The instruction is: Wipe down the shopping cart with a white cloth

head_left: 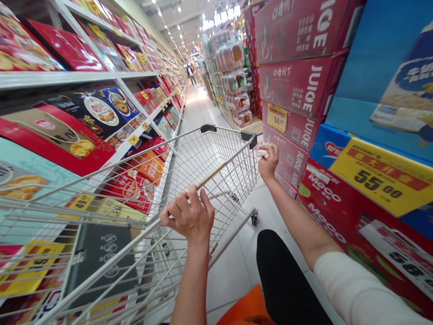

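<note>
A wire shopping cart (231, 159) stretches across the view from lower left to centre. My left hand (189, 214) is closed around the top rail on its near side. At the cart's far right corner, beside a black corner bumper (249, 139), my right hand (269, 161) holds a crumpled white cloth or tissue (261, 152). Whether the cloth touches the cart there cannot be made out. A dark grey panel with round symbols (110, 259) sits at the handle end of the cart. The basket's wires show the floor and shelves through them.
Shelves with boxed goods (91, 131) run along the left. Stacked pink cartons (291, 85) and red cartons (324, 194) stand close on my right, with a yellow price sign (382, 178). Wrapped bottle packs (233, 76) are farther ahead. A person (191, 74) is far down the aisle.
</note>
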Motion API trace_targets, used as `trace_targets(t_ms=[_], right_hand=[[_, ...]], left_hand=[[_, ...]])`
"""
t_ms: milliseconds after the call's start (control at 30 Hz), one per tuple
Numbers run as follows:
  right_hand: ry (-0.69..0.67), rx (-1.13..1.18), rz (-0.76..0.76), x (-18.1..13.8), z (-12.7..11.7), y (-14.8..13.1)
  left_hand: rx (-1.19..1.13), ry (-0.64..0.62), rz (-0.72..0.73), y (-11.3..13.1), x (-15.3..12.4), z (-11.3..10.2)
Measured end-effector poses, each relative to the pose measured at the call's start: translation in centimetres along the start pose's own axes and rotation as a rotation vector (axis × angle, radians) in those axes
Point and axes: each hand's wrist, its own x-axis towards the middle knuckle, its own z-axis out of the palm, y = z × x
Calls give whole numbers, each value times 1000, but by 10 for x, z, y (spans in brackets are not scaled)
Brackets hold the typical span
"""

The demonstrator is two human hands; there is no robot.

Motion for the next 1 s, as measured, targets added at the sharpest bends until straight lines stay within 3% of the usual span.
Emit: trace_targets(t_ms=[200, 433, 567, 767, 867, 1000], right_hand=[[-172, -16, 100, -7, -4, 21], [-233, 1, 74, -28, -6, 37], [-188, -71, 90, -47, -8, 40], [-247, -42, 118, -20, -4, 53], [-238, -41, 149, -22, -3, 46], [-111, -28, 124, -83, -11, 7]], left_hand=[[-70, -134, -28, -4, -1, -3], [-22, -28, -46, 5, 0, 0], [-35, 14, -77, 11, 0, 1], [-85, -55, -75, 7, 1, -3], [-112, -125, -67, 5, 0, -4], [-110, -153, -89, 7, 1, -4]])
